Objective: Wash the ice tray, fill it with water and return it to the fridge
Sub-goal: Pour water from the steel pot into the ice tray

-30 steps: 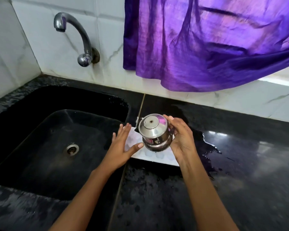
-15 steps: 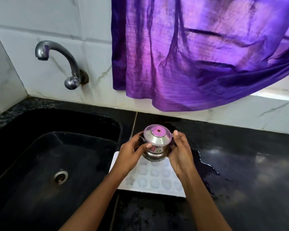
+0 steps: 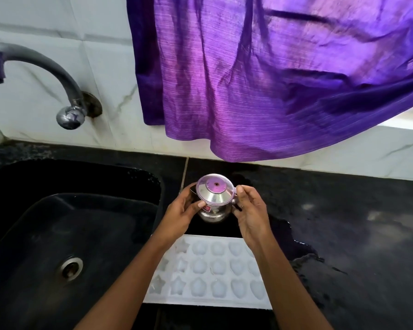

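Fingers [image 3: 242, 194] of both your hands clasp the steel pot [image 3: 214, 201]. It hangs beyond the ice tray [image 3: 210, 270] far edge, over bare desk [image 3: 343, 210].

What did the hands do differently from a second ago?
The left hand left the ice tray and took hold of the steel pot, joining the right hand. The pot moved from over the tray to beyond its far edge. The tray stays on the wet counter.

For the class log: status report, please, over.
Left hand and right hand hold small steel pot. White plastic ice tray on black counter. Nothing obstructing.
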A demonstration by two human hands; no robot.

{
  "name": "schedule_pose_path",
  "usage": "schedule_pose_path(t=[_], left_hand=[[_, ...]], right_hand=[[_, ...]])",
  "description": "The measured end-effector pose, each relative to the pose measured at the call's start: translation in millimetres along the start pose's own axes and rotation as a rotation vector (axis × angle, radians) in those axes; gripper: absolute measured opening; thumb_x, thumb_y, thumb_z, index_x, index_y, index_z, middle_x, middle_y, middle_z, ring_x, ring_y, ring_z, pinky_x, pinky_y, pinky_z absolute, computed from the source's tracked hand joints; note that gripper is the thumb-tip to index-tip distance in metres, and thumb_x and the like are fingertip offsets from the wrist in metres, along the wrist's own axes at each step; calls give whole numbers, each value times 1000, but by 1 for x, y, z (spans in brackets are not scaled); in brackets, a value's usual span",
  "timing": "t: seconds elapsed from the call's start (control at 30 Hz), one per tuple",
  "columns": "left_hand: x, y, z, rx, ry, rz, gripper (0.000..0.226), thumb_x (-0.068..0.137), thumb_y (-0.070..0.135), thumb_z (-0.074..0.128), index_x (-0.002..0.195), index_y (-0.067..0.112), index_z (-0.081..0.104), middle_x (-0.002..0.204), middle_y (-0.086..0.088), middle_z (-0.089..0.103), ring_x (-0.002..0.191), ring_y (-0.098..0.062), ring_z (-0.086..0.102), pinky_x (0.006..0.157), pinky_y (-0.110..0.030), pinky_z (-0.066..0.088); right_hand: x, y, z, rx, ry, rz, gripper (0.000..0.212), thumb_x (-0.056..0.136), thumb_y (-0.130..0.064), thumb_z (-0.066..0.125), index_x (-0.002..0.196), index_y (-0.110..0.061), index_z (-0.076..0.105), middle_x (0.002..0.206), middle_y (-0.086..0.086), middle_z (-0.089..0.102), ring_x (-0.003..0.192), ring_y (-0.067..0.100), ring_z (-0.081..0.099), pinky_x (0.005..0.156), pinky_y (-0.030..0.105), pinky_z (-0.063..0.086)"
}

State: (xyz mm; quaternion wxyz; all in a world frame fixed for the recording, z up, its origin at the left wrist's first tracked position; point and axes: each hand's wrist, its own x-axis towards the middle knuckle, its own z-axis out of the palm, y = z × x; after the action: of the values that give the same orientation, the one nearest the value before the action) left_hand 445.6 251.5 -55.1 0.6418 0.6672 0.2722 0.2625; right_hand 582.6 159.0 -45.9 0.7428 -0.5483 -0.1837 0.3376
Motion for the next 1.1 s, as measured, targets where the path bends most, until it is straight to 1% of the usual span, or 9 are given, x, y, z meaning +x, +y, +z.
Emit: schedule_pose_path(t=[0.07,0.4,0.5,0.67,0.73,0.8,0.9,1.0,1.1], left_hand=[[3,-2,0,0,0,-3,44,91,12,55,131,23,44,126,10,56,113,9,52,85,-6,42],[5,-9,-4,-20,-12,-28,44,89,15,55,130,27,44,132,8,54,120,3,49,89,-9,41],[5,-7,-5,-20,-35,-32,49,90,15,55,136,23,41,135,6,51,123,1,47,89,-7,41],[2,-3,-4,-16,-51,-52,51,93,10,52,139,21,36,132,8,51,113,12,48,83,-3,40],[1,-1,-4,9,-50,-69,55,92,14,53,143,21,32,137,7,48,118,7,47,88,-5,39],[1,1,-5,26,-25,-96,61,92,19,54,146,21,27,144,3,43,127,-3,42,101,-15,34],[-6,11,-5,69,54,-128,67,91,25,55,148,20,20,152,2,30,132,-4,31,107,-22,24],[-27,14,-9,358,86,-87,76,90,32,57,149,16,12,156,-1,15,143,-11,11,115,-29,12],[-61,6,-15,587,71,-80,88,86,48,57,149,15,5,157,-1,1,132,-2,-14,115,-36,-5]], right_hand=[[5,3,0,0,-1,12,10,93,-15,53,87,-12,61,79,0,60,70,8,55,75,30,44],[8,7,0,27,27,91,8,92,-15,55,89,-10,61,78,3,60,73,12,53,76,30,46],[7,7,-1,37,31,106,7,92,-15,56,89,-11,62,79,3,61,73,12,55,76,30,46],[6,4,-1,45,26,113,4,90,-13,59,91,-11,62,82,1,64,75,10,58,77,27,47],[4,2,-1,42,26,114,7,89,-14,60,96,-12,61,89,3,64,79,10,60,80,26,48],[1,-1,-3,20,41,113,17,88,-16,62,104,-12,58,98,5,63,87,12,61,85,27,48],[-12,-6,-11,-134,107,52,25,87,-20,64,111,-16,55,110,2,62,100,11,58,90,25,45],[-35,-10,-28,-417,122,-66,25,88,-22,63,112,-22,56,119,-2,58,112,10,54,93,21,40],[-64,-8,-52,-777,24,-101,48,87,-31,63,131,-18,48,133,-3,48,121,6,43,99,21,33]])
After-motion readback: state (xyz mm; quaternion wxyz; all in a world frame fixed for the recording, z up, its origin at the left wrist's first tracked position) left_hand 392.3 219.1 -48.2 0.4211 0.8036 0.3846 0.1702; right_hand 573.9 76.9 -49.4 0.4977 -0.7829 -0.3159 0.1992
